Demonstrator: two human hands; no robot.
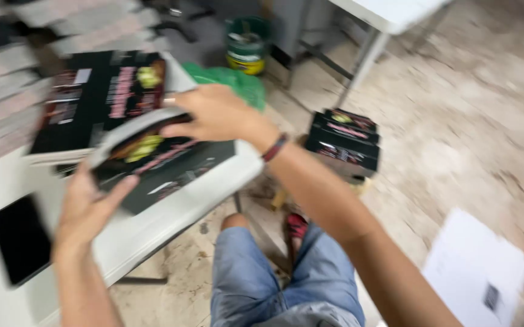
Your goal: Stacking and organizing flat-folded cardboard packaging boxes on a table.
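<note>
A black printed cardboard sheet [171,166], partly folded, lies over the white table's [153,224] corner. My left hand [89,206] grips its near left edge from below. My right hand [216,115], with a cord bracelet at the wrist, presses on its top edge, fingers curled over the fold. Behind it lies a stack of flat black printed sheets [92,100]. The view is blurred by motion.
A dark phone [21,238] lies on the table at the left. A pile of folded black boxes [344,142] sits on the floor to the right, a green bucket [247,43] and green bag [232,82] behind, and white paper [474,272] at bottom right. My knees are below.
</note>
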